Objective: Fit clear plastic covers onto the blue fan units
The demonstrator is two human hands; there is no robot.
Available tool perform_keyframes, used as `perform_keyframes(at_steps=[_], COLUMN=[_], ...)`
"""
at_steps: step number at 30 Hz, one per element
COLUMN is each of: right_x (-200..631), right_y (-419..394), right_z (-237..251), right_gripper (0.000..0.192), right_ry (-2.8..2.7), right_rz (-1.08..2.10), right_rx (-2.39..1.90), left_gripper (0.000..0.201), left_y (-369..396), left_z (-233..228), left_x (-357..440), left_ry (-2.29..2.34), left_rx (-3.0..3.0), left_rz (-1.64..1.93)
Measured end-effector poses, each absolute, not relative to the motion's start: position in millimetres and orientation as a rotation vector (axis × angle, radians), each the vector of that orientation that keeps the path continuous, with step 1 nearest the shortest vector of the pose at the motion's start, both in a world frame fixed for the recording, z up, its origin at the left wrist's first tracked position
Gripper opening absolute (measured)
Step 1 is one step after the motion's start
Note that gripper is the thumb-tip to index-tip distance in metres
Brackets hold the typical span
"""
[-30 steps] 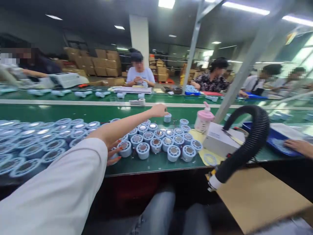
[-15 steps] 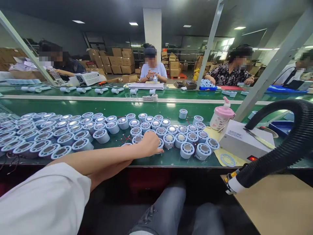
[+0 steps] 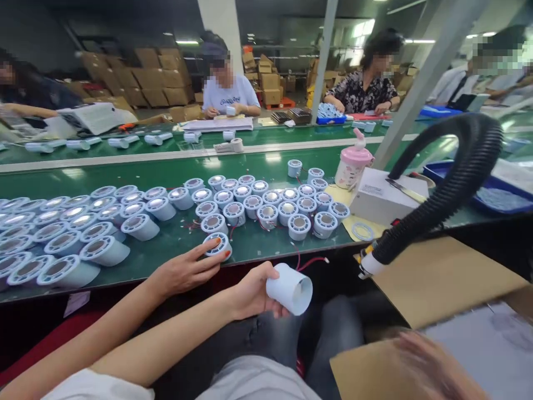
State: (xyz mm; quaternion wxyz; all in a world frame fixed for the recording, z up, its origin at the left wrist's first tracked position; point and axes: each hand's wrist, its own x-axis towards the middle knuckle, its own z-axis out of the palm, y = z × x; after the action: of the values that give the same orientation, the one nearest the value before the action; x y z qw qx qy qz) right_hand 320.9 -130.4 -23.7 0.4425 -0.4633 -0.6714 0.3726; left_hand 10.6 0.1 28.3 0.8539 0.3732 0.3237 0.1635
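Green conveyor belt (image 3: 258, 166) runs across the whole view, with co-workers seated along the far side and cartons stacked behind them.

Near bench: light-blue round units (image 3: 266, 208) stand face-up in tight rows. My guess is that this keeps the open faces readable and each one easy to pick singly.

Black corrugated hose (image 3: 466, 172) arcs over from the right, nozzle pointing down at the bench edge, near my hands. Cardboard sheet (image 3: 437, 278) lies under it. White box (image 3: 383, 200) and pink bottle (image 3: 352, 166) sit to the right of the rows, apart from the units.

My left hand (image 3: 187, 272) lies low at the bench edge, fingertips pinching one edge unit (image 3: 217, 244) pulled out of the rows.

My right hand (image 3: 250, 291) is below bench level, over my lap, wrapped around a white cylinder shell (image 3: 289, 289). Its open end is tipped toward me, probably so I can see inside. A red wire (image 3: 310, 261) trails off the bench edge just above it.

Blurred hand at bottom right: can't tell whose.
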Motion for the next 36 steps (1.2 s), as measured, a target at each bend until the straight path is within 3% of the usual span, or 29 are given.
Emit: perform_keyframes(at_steps=[4, 7, 9, 14, 19, 22, 26, 32, 36], right_x=[273, 248, 243, 249, 250, 248, 245, 248, 256], right_y=[-132, -119, -114, -117, -119, -118, -119, -122, -120], right_z=[-15, -1, 4, 3, 12, 16, 15, 22, 17], right_gripper=[0.066, 0.057, 0.048, 0.024, 0.013, 0.024, 0.037, 0.033, 0.031], right_ry=[-2.007, -2.078, -2.11, -2.082, -1.936, -1.85, -1.77, -1.385, -1.117], right_rz=[0.26, -0.099, -0.151, 0.086, 0.691, 0.793, 0.611, 0.956, 1.077], right_rx=[-1.371, -1.473, -1.568, -1.754, -1.711, -1.722, -1.753, -1.63, -1.55], left_gripper=[0.039, 0.034, 0.033, 0.016, 0.022, 0.029, 0.051, 0.065, 0.072], left_y=[-5, -7, -7, -6, -16, -21, -22, -18, -14], left_z=[5, 7, 15, 35, 34, 28, 20, 6, -1], left_x=[42, 58, 64, 67, 65, 63, 61, 60, 60], left_ry=[0.591, 0.555, 0.58, 0.589, 0.688, 0.667, 0.668, 0.611, 0.478], left_rx=[0.734, 0.891, 1.088, 1.611, 1.868, 1.919, 1.946, 1.901, 1.883], left_rz=[0.183, 0.071, 0.015, 0.011, 0.148, 0.232, 0.312, 0.537, 0.478])
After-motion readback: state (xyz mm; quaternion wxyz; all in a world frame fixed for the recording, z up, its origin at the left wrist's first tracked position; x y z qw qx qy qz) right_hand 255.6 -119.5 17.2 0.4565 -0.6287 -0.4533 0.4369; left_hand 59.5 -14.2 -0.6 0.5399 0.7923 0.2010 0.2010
